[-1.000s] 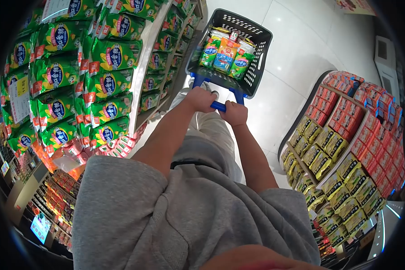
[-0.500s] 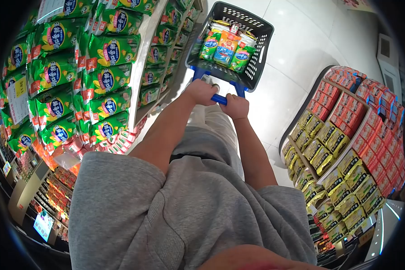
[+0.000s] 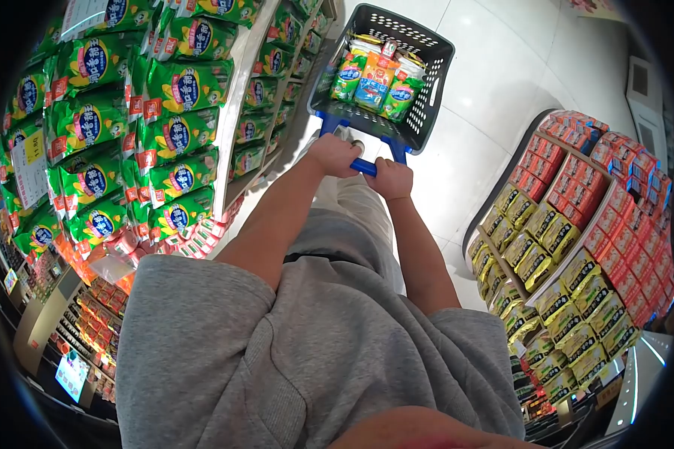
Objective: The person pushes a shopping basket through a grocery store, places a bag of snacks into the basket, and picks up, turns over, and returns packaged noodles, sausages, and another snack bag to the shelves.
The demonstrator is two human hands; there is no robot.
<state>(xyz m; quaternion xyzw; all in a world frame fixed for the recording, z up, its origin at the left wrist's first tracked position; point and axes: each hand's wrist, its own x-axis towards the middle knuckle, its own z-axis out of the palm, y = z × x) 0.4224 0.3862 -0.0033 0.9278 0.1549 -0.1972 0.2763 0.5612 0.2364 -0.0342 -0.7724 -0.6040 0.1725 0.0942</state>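
Observation:
Both arms reach forward to the blue handle of a dark shopping cart. My left hand is wrapped round the handle's left part, and my right hand grips it a little to the right. A short stretch of blue bar shows between them. Inside the perforated basket stand several packed snack bags: a green bag at left, an orange and blue bag in the middle, and another green bag at right. Parts of further packages show behind them.
Close on the left rises a shelf rack of green snack bags. A price tag hangs there. To the right stands a rounded display stand with yellow packs and red boxes. Pale floor tiles lie ahead.
Hardly anything differs. The cart and my hands sit very slightly further left in view; both hands keep their hold on the handle.

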